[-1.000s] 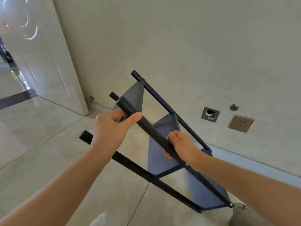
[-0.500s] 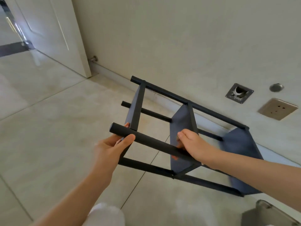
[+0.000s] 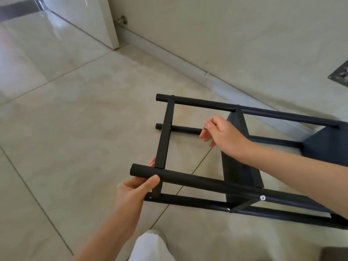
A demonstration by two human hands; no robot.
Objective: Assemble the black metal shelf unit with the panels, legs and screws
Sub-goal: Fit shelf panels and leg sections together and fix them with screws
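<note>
Low over a tiled floor, the left hand grips the near leg of the black shelf unit close to its end — thumb over the tube — while the right hand hovers with fingers loosely curled, holding nothing, just beside the middle panel. The unit lies tipped on its side near the wall, a silver screw showing on the leg.

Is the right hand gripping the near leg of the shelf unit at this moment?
No, the right hand hangs loosely curled above the frame, touching nothing; only the left hand holds the near leg of the shelf unit.
</note>
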